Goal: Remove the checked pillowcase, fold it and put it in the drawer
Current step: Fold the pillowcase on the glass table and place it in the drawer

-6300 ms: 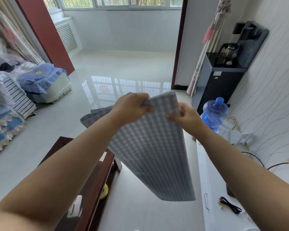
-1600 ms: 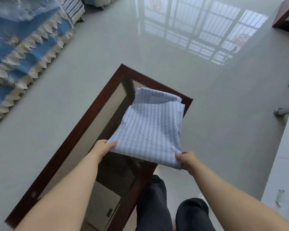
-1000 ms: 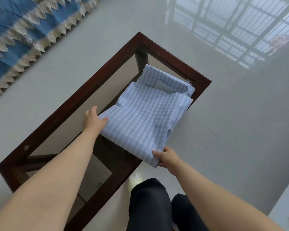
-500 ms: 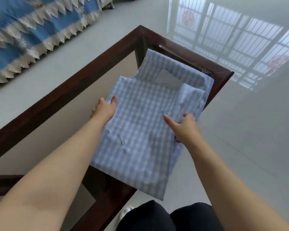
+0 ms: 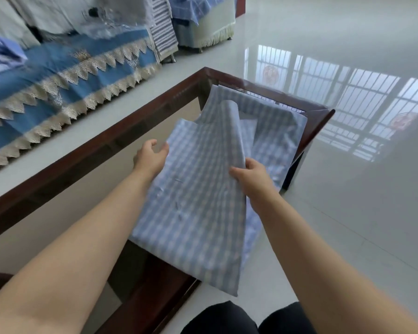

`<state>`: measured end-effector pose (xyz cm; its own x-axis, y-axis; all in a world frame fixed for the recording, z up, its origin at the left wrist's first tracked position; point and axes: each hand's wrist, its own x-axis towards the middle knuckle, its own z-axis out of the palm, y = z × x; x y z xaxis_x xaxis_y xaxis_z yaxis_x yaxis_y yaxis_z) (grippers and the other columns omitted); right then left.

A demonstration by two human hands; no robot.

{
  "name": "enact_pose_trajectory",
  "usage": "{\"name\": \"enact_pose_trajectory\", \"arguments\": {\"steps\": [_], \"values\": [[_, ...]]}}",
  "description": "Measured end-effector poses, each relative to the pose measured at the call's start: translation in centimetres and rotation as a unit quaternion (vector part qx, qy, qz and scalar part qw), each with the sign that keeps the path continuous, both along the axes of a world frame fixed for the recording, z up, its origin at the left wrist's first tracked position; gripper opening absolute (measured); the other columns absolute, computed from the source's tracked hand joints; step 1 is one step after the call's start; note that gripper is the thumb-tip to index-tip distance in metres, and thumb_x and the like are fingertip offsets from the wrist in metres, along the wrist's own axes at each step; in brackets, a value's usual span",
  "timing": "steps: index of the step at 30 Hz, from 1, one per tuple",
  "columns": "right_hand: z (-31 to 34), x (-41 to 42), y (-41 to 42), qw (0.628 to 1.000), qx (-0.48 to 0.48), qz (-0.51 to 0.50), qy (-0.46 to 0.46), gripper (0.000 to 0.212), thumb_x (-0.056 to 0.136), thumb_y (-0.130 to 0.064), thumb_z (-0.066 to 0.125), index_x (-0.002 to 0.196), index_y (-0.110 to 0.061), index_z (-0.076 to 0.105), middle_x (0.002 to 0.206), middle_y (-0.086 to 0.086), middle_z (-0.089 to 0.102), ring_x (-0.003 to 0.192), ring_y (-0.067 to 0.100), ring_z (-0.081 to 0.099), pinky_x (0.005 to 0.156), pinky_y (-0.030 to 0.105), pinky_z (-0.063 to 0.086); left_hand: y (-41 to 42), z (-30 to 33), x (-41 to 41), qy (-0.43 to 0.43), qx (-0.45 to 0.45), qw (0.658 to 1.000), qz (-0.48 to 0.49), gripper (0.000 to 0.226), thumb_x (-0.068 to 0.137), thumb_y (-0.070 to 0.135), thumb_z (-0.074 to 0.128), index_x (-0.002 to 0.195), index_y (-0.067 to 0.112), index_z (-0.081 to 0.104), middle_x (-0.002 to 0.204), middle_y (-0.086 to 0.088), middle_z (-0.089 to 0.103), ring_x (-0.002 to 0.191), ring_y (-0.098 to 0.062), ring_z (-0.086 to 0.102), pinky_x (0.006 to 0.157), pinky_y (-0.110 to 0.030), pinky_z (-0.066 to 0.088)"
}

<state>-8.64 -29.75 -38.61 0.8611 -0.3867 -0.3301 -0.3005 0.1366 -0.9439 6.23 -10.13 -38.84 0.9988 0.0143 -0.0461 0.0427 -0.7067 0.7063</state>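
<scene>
At the far left a sofa (image 5: pixel 58 75) wears a blue cover edged with cream lace, with loose bedding piled on it. Just right of it stands a dark wooden table (image 5: pixel 87 150) with a glass top, running from the near left to the far right. The checked pillowcase (image 5: pixel 198 208) lies partly folded on the right end of that table, its near corner hanging past the table's edge. The left hand (image 5: pixel 150 157) rests at the pillowcase's left edge with its fingers loosely bent, the thumb touching the cloth; whether it grasps the cloth cannot be told. The right hand (image 5: pixel 251 177) pinches the right edge of the top layer, thumb over the cloth, and that layer stands lifted above the fold beneath. To the right spreads a glossy pale floor (image 5: pixel 348 213) mirroring barred windows.
</scene>
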Motion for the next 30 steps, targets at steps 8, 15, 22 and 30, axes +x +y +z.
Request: {"name": "enact_pose_trajectory", "arguments": {"steps": [8,15,22,30], "values": [[6.3,-4.3,7.9,0.935,-0.147,0.302,-0.115,0.012,0.090,-0.022,0.053,0.095,-0.011,0.055,0.084,0.000,0.058,0.080,0.016,0.056,0.082,0.046,0.050,9.3,10.7,-9.9,0.147,-0.438,0.886,-0.031,0.085,0.081,0.080,0.021,0.135,0.021,0.051,0.137,-0.005,0.055,0.121,-0.029,0.054,0.086,-0.049,0.051],[7.7,-11.6,18.1,0.757,-0.367,0.532,-0.101,0.009,0.093,-0.029,0.050,0.085,-0.025,0.050,0.080,-0.009,0.054,0.080,0.014,0.051,0.073,0.029,0.039,26.6,11.5,-19.0,0.261,-0.460,0.849,-0.002,0.085,0.075,0.079,0.042,0.130,0.017,0.058,0.134,-0.018,0.056,0.128,-0.033,0.050,0.111,-0.048,0.032],[4.2,-17.5,24.5,0.636,-0.382,0.668,-0.057,0.007,0.090,-0.021,0.058,0.093,-0.016,0.061,0.070,-0.013,0.050,0.068,0.007,0.048,0.065,0.023,0.037,35.9,4.5,-28.3,0.234,-0.209,0.913,0.259,0.049,0.082,0.023,0.073,0.123,0.001,0.056,0.118,-0.017,0.065,0.111,-0.031,0.058,0.091,-0.043,0.048],[2.1,-20.5,25.4,0.807,-0.229,0.544,0.017,0.027,0.086,-0.048,0.061,0.090,-0.023,0.071,0.088,-0.009,0.074,0.085,0.004,0.068,0.079,0.025,0.052,34.0,3.5,-28.8,0.054,0.136,0.988,0.041,0.071,0.086,0.062,0.051,0.138,0.016,0.043,0.145,-0.011,0.043,0.130,-0.033,0.042,0.103,-0.046,0.040]]}}
